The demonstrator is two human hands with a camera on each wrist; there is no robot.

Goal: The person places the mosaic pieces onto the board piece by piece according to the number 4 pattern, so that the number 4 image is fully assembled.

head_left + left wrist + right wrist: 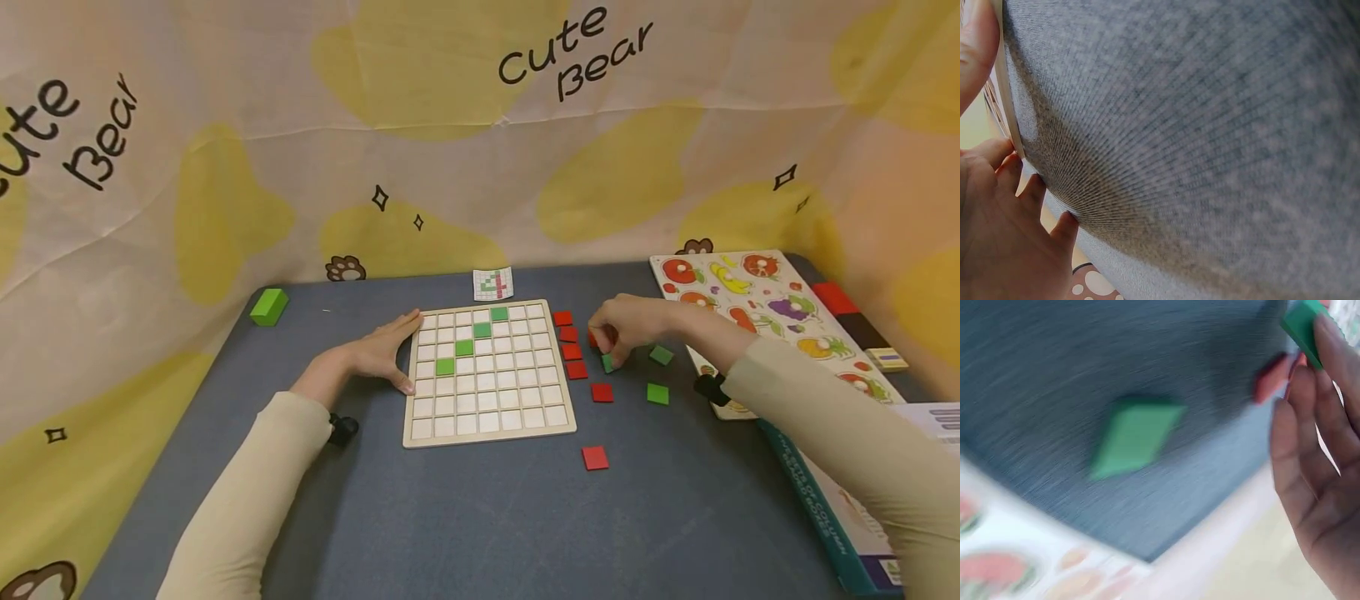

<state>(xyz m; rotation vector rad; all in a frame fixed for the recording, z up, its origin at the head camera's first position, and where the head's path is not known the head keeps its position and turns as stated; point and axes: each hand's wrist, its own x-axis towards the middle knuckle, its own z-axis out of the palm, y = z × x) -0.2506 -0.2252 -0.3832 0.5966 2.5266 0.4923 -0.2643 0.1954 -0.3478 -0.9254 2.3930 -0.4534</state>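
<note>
Four tiles (464, 348) are set on the board (489, 436) (touched by the left hand's (381, 348) spread fingers); alongside, a fifth tile (607, 364) is pinched by the right hand (632, 322), seemingly picked up for placement.

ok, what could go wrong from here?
The right hand pinches a small green square tile; moving left, it might knock the flat red square tiles beside the wooden-framed white grid board.
The left hand touches the board's left edge; a push could shift it and its green square tiles.
</note>
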